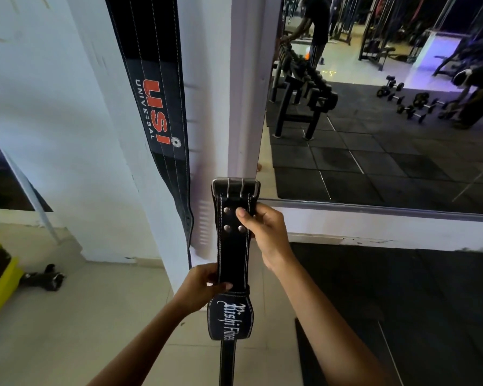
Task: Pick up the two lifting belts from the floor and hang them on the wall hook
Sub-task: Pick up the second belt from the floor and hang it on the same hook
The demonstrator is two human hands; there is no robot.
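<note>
Head view: hands (262,235) grip stitched leather belt (233,246).

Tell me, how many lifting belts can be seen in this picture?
2. One USI belt hangs against the white wall, its top out of frame. The second belt is held upright by the left hand and the right hand.

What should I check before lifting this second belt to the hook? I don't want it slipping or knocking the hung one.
1. Right hand gripping the black belt near the rivets: ok.
2. Left hand holding it lower down: ok.
3. Buckle at the top end: ok.
4. USI belt already hanging on the wall: ok.
5. Hook visible, with room: cannot tell, it is out of frame.
6. Belt tail off the floor: cannot tell.
</note>
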